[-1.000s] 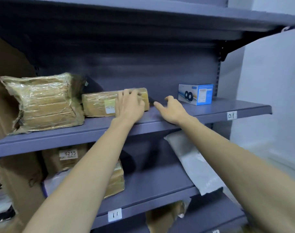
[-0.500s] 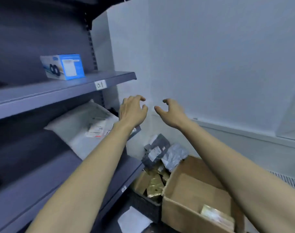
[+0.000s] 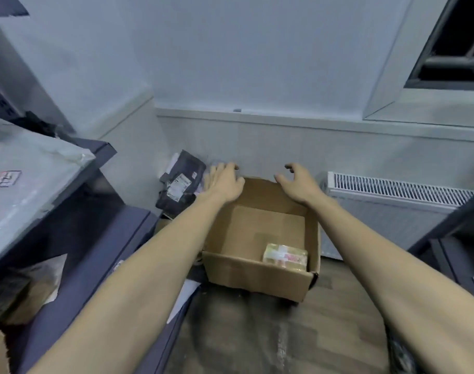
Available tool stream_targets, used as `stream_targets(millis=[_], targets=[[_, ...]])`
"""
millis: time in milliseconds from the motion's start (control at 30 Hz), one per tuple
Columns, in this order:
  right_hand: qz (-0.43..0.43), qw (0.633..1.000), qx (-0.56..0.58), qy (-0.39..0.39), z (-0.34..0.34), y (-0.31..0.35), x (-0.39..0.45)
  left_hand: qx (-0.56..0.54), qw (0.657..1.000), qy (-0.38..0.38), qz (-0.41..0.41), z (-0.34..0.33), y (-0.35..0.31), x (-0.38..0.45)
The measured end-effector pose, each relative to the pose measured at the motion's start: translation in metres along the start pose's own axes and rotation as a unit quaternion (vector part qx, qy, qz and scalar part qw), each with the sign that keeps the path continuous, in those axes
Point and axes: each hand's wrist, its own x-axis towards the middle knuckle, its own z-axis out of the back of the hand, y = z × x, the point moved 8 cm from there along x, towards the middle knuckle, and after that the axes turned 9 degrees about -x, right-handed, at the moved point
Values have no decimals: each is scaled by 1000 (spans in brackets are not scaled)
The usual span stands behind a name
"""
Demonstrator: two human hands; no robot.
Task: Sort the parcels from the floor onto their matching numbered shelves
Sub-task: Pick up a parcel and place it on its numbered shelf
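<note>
An open cardboard box point(image 3: 257, 276) stands on the wooden floor. One small tape-wrapped brown parcel point(image 3: 284, 257) lies in its near right corner. A dark grey mailer bag point(image 3: 180, 182) leans against the wall left of the box. My left hand point(image 3: 225, 180) hovers over the box's far left rim, fingers spread and holding nothing. My right hand point(image 3: 298, 182) hovers over the far rim, fingers loosely curled and empty. The grey shelf unit point(image 3: 95, 233) is at the left, with a white mailer bag point(image 3: 31, 179) on one shelf.
A white radiator point(image 3: 397, 190) runs along the wall right of the box. Another dark shelf frame point(image 3: 446, 230) stands at the right edge. A wrapped brown parcel point(image 3: 22, 287) sits on the lower left shelf. White paper point(image 3: 184, 295) lies on the floor beside the box.
My view has swung from the shelf with the brown parcels to the right and down to the floor. Both empty hands have come off the shelf and now reach over the cardboard box.
</note>
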Motion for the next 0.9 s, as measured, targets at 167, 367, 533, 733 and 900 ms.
stream_targets(millis=[167,367,533,733,900], targets=[[-85,996,-3,25,-34,-67,29,-6,996,82,17,-73,12,45],[-158,985,0,62,-83,-126,70,-6,987,160,18,-155,26,104],[-236,967,9,95,-139,-188,96,-17,974,224,16,-234,37,138],[-295,946,-1,136,-225,-281,116,-2,951,305,54,-359,83,154],[-337,927,-28,162,-293,-349,121,36,938,344,40,-457,116,159]])
